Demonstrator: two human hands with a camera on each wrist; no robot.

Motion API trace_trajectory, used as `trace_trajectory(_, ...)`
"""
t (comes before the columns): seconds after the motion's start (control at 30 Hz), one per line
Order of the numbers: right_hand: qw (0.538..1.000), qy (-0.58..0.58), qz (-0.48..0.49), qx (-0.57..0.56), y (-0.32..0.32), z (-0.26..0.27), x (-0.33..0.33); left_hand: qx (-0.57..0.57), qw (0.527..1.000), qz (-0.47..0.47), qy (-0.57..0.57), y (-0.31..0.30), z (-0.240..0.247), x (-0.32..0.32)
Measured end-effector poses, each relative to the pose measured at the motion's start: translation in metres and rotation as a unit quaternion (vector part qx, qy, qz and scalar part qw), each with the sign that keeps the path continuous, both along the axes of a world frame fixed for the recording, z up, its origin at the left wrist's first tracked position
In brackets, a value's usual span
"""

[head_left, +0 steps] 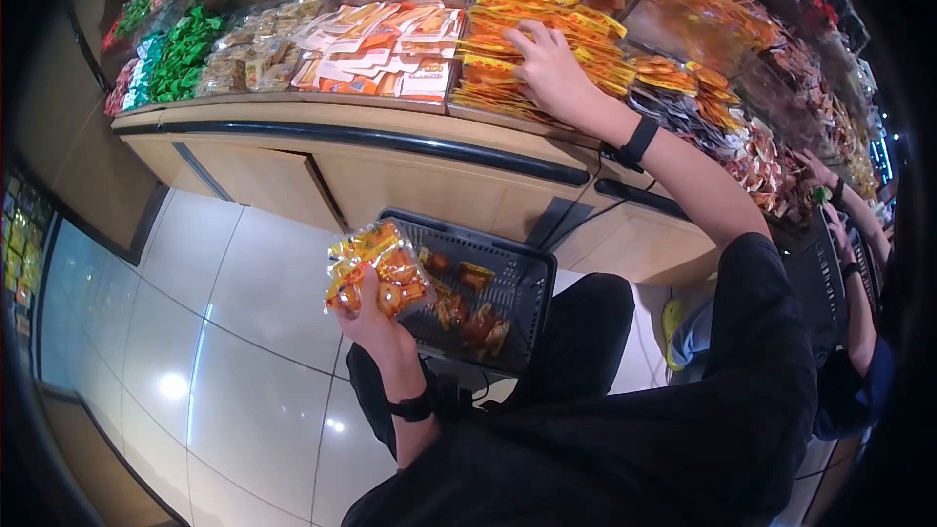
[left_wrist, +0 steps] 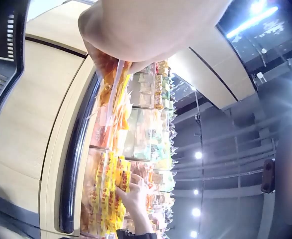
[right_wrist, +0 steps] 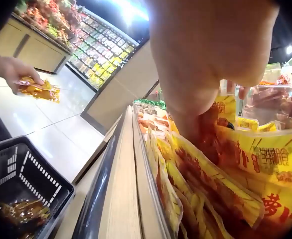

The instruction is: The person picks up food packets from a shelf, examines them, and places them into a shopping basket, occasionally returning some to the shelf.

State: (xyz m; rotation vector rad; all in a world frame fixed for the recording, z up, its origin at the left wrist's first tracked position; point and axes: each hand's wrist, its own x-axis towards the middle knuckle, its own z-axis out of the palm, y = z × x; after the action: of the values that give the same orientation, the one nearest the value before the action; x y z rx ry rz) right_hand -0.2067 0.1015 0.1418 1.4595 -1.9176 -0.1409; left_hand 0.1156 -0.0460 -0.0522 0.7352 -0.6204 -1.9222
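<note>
My left hand grips a bunch of shiny yellow-and-orange snack packets, thumb across the front, held beside the rim of a black shopping basket. Over the bin of yellow snack packets my right hand reaches in with fingers spread and slightly bent, its fingertips among the upper packets. The right wrist view shows upright yellow packets with red lettering close under the thumb and fingers. Several brownish-orange packets lie in the basket.
Left of the yellow bin stand bins of white-and-orange packets and green packets. A black rail runs along the wooden counter front. At the right, another person's hands reach toward the bins.
</note>
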Motion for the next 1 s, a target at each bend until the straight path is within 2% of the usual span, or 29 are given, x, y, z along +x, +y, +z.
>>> trace_trajectory(0.3,0.992,0.057,-0.088,0.064,-0.022,-0.013,-0.016,0.010,1.000,-0.024,0.008,0.007,0.003,-0.005)
trace_trajectory(0.43,0.993,0.058,-0.079,0.071,-0.024,-0.018,-0.024,0.012,0.999,-0.038,0.003,0.012,0.008,-0.006)
trace_trajectory(0.5,0.997,0.001,-0.047,0.057,-0.017,-0.009,-0.014,0.011,0.999,-0.041,0.006,0.013,0.011,-0.005)
trace_trajectory(0.6,0.999,-0.014,0.017,0.036,-0.015,-0.002,-0.004,0.011,0.999,-0.031,0.003,0.012,0.008,-0.004)
trace_trajectory(0.8,0.996,0.035,-0.021,0.076,-0.040,-0.020,-0.030,0.002,0.999,-0.051,0.004,0.018,0.007,-0.012)
trace_trajectory(1.0,0.996,-0.003,-0.020,0.087,-0.028,-0.011,-0.024,0.001,0.998,-0.059,0.001,0.019,0.014,-0.004)
